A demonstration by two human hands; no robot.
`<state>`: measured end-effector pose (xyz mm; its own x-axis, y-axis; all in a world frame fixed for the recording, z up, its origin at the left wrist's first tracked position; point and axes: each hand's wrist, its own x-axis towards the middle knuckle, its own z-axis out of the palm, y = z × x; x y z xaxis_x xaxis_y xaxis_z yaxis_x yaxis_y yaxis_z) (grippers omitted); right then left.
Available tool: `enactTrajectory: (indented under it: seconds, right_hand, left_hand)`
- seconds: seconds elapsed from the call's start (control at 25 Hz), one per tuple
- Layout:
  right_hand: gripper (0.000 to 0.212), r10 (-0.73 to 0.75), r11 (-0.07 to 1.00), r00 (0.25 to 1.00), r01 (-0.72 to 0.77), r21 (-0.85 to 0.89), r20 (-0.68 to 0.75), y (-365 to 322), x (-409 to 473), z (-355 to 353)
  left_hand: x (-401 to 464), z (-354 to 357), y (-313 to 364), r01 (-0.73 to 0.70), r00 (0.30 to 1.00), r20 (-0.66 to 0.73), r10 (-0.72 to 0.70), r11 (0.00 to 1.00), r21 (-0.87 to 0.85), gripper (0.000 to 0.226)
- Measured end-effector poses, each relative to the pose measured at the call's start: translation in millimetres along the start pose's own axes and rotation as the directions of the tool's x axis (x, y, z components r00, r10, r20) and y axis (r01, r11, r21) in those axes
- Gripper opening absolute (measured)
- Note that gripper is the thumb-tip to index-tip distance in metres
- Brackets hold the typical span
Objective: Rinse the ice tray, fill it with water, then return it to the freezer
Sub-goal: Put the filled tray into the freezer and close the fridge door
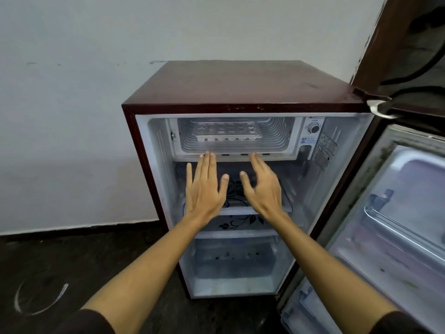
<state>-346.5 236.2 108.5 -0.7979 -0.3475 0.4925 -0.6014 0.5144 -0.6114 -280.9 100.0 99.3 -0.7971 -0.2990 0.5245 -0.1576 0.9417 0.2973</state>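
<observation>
Your left hand [204,189] and right hand [263,189] reach out just below the freezer compartment [237,136], fingers straight, slightly spread, holding nothing. Inside the compartment lies the ice tray [227,132], flat.

One ice tray [227,133] sits in one freezer compartment [237,137]. Two hands are present: one left hand [204,188] and one right hand [262,186]. One refrigerator [216,92] stands with one open door [397,213]. One thermostat dial [313,128] is visible. Two shelves [237,233] are countable below the freezer compartment.
</observation>
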Motion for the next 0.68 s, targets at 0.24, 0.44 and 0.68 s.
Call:
enactTrajectory:
  seconds: [0.24, 0.44, 0.68]
  right_hand:
    - [0.072, -0.099, 0.974, 0.995, 0.103, -0.202, 0.033, -5, -77, -2]
    - [0.078, -0.118, 0.945, 0.987, 0.144, -0.295, 0.105, -13, -142, -10]
    - [0.076, -0.111, 0.937, 0.993, 0.116, -0.328, 0.035, -36, -238, -33]
  left_hand:
    - [-83, -4, 15, 0.015, 1.0, 0.018, -0.017, 0.994, 0.11, 0.064]
    - [-152, -26, 16, 0.001, 1.0, 0.015, -0.004, 0.985, 0.174, 0.064]
    - [-246, -60, 22, -0.028, 0.999, 0.031, 0.023, 0.978, 0.205, 0.065]
